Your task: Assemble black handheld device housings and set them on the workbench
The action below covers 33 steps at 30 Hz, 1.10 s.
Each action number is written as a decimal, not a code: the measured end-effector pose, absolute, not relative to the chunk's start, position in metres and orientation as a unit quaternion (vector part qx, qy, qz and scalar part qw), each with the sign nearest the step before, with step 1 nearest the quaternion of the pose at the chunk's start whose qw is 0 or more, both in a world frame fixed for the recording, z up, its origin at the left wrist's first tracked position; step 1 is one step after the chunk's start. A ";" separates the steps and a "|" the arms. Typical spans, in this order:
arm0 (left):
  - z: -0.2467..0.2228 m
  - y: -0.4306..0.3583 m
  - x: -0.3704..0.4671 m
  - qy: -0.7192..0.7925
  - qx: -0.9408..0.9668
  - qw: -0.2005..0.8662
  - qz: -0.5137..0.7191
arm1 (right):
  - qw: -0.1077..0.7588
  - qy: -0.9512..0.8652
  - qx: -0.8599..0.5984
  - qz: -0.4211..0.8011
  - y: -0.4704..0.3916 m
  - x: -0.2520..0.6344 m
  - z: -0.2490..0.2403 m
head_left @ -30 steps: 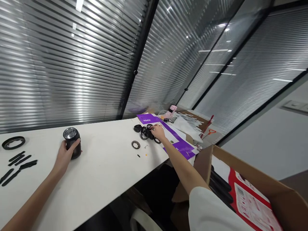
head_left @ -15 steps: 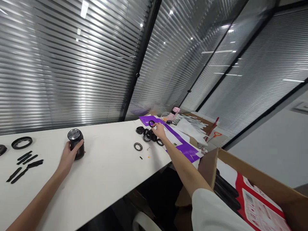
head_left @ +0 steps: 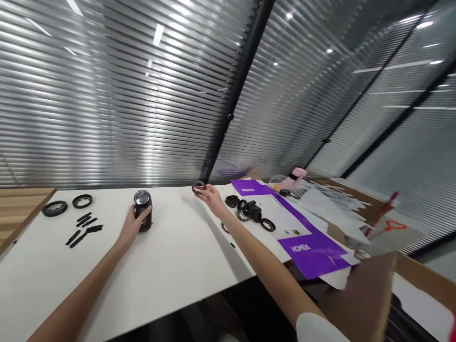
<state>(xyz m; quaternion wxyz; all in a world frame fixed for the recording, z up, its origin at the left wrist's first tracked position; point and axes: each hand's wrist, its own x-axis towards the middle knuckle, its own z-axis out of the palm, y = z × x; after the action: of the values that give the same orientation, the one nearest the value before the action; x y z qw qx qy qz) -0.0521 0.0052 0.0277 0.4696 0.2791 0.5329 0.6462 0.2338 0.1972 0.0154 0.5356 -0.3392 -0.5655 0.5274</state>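
Note:
A black cylinder with a shiny top [head_left: 142, 198] stands upright on the white table [head_left: 171, 266]. My left hand [head_left: 132, 224] is wrapped around its lower part. Farther right, my right hand [head_left: 211, 197] pinches a black ring [head_left: 198, 186] over the back part of the table. Left of the cylinder lie two more black rings, a wider one [head_left: 54, 208] and a narrower one [head_left: 82, 201]. In front of them are several flat black strips [head_left: 84, 228]. Right of my right hand sits a cluster of black parts [head_left: 252, 211], with another black ring [head_left: 268, 224] beside it.
A purple and white printed sheet [head_left: 302, 249] covers the table's right end. Behind it are a pink object [head_left: 297, 174] and white plastic wrapping [head_left: 320, 204]. An open cardboard box [head_left: 370, 289] stands at the front right. Blinds behind glass [head_left: 142, 104] rise along the back edge.
My right hand has moved left, away from the black parts, carrying the black ring. The view has turned left. My left hand stays on the cylinder.

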 end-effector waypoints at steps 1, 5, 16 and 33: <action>0.026 0.006 -0.053 0.525 0.281 0.473 0.649 | 0.529 -0.536 -0.315 0.578 0.192 0.213 0.009; 0.018 0.010 -0.056 0.503 0.304 0.480 0.652 | 0.505 -0.462 -0.268 0.678 0.167 0.138 -0.008; 0.006 0.015 -0.063 0.492 0.376 0.487 0.616 | 0.449 -0.439 -0.238 0.741 0.115 0.070 -0.005; -0.005 0.023 -0.076 0.384 0.385 0.595 0.592 | 0.387 -0.726 -0.274 0.498 0.097 0.086 0.032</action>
<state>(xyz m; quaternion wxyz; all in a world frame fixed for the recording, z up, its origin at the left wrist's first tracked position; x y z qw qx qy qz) -0.0764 0.0232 -0.0046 0.5953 0.3853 0.3837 0.5915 0.0859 0.0967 0.0317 0.3867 -0.2743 -0.7262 0.4978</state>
